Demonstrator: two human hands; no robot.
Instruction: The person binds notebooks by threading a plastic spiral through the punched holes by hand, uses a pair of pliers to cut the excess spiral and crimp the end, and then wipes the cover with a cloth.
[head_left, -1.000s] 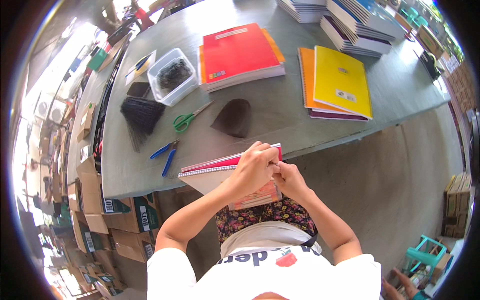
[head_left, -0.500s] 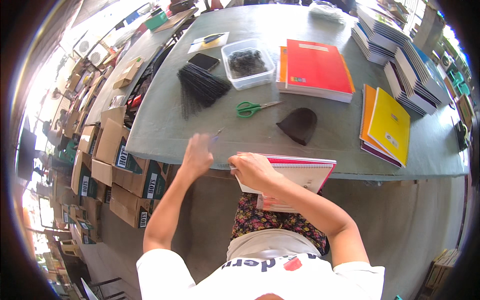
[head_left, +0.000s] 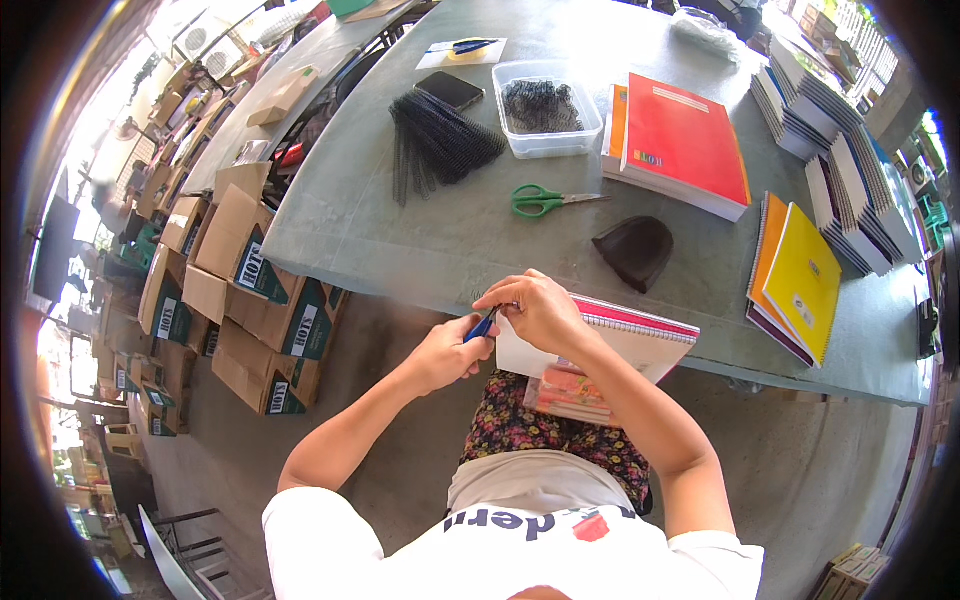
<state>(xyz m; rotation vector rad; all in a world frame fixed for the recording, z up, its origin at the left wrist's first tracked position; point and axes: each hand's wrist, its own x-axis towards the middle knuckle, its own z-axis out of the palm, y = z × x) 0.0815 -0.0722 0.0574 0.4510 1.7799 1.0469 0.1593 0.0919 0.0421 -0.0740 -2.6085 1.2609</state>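
My left hand [head_left: 445, 355] is closed around a blue-handled hand tool [head_left: 481, 326], like small pliers or cutters. Its tip points at the left end of a notebook's wire spine. At that same corner my right hand [head_left: 540, 312] bends over the spiral notebook [head_left: 645, 346], thumb and fingers pinched together; the exact spot they grip is partly hidden. White pages and a pink cover edge show on this notebook, which leans at the table's front edge above my lap. Below it lies a stack of reddish printed pieces [head_left: 570, 395] against my thighs.
On the table [head_left: 400, 240] lie green-handled scissors [head_left: 540, 200], a dark brown pouch-like piece [head_left: 636, 252], black wire coils [head_left: 445, 135], a phone [head_left: 452, 90] and a clear tub [head_left: 550, 146] of coils. Red books [head_left: 685, 135], yellow notebooks [head_left: 803, 270] and stacks lie right; cartons [head_left: 235, 240] stand left.
My left hand has picked up the blue tool from near the table edge and brought it to the notebook's spine end. My right hand stays at that corner; the view has shifted.
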